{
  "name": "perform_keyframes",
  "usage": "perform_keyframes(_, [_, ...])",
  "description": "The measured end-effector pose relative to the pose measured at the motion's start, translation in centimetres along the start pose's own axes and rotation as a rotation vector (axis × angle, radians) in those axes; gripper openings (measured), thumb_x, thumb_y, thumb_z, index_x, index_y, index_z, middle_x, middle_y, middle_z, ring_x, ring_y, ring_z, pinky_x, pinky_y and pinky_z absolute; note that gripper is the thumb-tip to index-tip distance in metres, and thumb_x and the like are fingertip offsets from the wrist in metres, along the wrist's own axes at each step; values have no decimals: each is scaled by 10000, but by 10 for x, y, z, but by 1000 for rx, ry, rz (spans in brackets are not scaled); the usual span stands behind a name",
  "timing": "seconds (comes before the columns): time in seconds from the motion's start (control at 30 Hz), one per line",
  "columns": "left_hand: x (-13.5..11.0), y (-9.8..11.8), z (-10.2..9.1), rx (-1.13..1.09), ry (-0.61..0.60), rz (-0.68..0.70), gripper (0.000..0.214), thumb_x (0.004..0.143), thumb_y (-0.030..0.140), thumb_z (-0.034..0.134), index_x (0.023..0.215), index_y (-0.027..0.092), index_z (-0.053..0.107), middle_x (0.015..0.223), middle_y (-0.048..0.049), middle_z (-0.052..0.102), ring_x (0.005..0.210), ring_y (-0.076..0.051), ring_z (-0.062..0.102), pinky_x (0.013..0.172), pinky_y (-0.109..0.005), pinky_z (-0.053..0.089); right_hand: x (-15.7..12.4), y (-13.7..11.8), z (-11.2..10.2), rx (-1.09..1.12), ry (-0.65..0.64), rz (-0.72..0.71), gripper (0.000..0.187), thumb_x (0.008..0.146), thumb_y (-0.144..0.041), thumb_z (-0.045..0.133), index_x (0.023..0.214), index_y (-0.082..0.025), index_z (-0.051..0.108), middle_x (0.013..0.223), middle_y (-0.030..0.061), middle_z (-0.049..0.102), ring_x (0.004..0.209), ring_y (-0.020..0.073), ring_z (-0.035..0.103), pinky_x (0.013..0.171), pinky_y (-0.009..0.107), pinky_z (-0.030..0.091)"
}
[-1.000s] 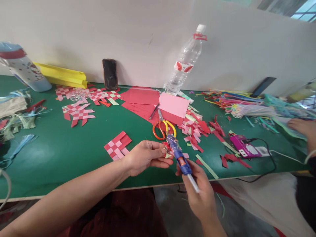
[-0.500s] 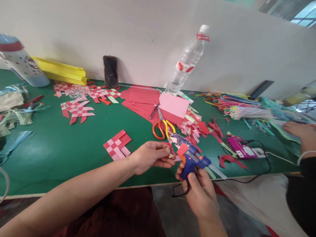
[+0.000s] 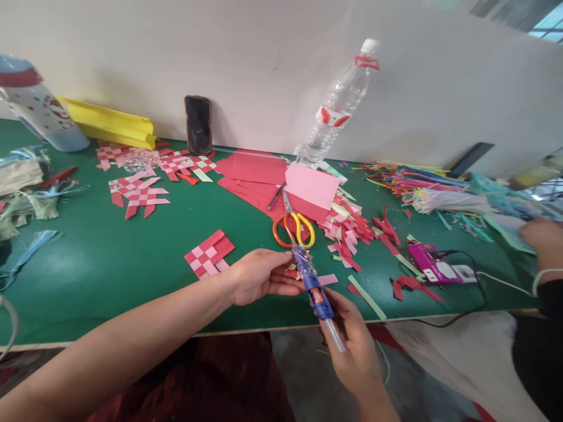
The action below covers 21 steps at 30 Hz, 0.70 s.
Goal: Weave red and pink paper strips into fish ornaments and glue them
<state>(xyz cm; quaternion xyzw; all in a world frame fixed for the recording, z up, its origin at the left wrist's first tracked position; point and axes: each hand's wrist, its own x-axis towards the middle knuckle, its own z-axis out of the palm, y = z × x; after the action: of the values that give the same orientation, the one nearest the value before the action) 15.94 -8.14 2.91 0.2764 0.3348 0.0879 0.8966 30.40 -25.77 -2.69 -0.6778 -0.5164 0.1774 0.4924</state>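
Note:
My right hand [image 3: 352, 331] is wrapped round a blue hot glue gun [image 3: 320, 306], with a clear glue stick [image 3: 335, 335] sticking out of its back end. The gun's nozzle points away from me, beside the fingertips of my left hand [image 3: 259, 274]. Those fingers are closed on a small paper piece [image 3: 291, 272], partly hidden by the gun. Left of that hand a woven pink and red paper piece [image 3: 209, 255] lies on the green table [image 3: 158, 246]. Just beyond the nozzle are scissors [image 3: 305, 230] with orange and yellow handles.
Red paper sheets [image 3: 253, 170], a pink sheet [image 3: 312, 186] and paper scraps [image 3: 347, 225] lie ahead. A plastic bottle [image 3: 338, 97] and a phone [image 3: 198, 124] stand by the wall. Woven fish [image 3: 139, 193] lie left. Rightward are a purple power strip [image 3: 433, 264] and another person's hand [image 3: 541, 234].
My right hand has turned the glue gun and brought it leftward, its nozzle now beside my left fingertips. My left hand has stayed nearly in place.

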Motion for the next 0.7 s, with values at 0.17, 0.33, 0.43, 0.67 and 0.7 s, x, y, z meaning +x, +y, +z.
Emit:
perform_keyframes(0.17, [2,-2,-2,16,-27,-9,260,942,131,503,747,69,664,704,-126,734,600,-141,708,617,-218,579,-2,-1,0,53,-1,39,350,909,-293,590,1259,-299,592,1160,70,683,1014,242,673,851,366,578])
perform_keyframes(0.33, [1,-2,-2,69,-35,-1,179,907,110,544,810,66,689,723,-131,743,600,-129,702,617,-204,566,-5,2,0,189,28,170,354,894,-332,625,1242,-273,599,1150,83,679,933,226,667,837,364,567])
perform_keyframes(0.43, [3,-3,0,104,-37,19,127,879,138,610,809,70,691,727,-117,740,604,-122,698,622,-200,559,-4,4,2,354,40,298,349,880,-373,646,1202,-245,611,1085,92,693,853,211,665,777,351,570])
perform_keyframes(0.67, [9,-13,10,141,-23,18,110,857,171,657,785,88,666,665,-65,705,549,-92,654,622,-202,544,-1,1,9,553,68,379,258,878,-379,656,1097,-243,662,1040,87,700,831,201,661,730,347,565])
perform_keyframes(0.7, [9,-14,10,135,-29,23,107,854,182,664,801,89,669,667,-62,702,554,-91,651,630,-205,543,-1,1,9,535,81,366,258,878,-371,658,1100,-240,664,1029,87,702,821,202,663,726,348,566])
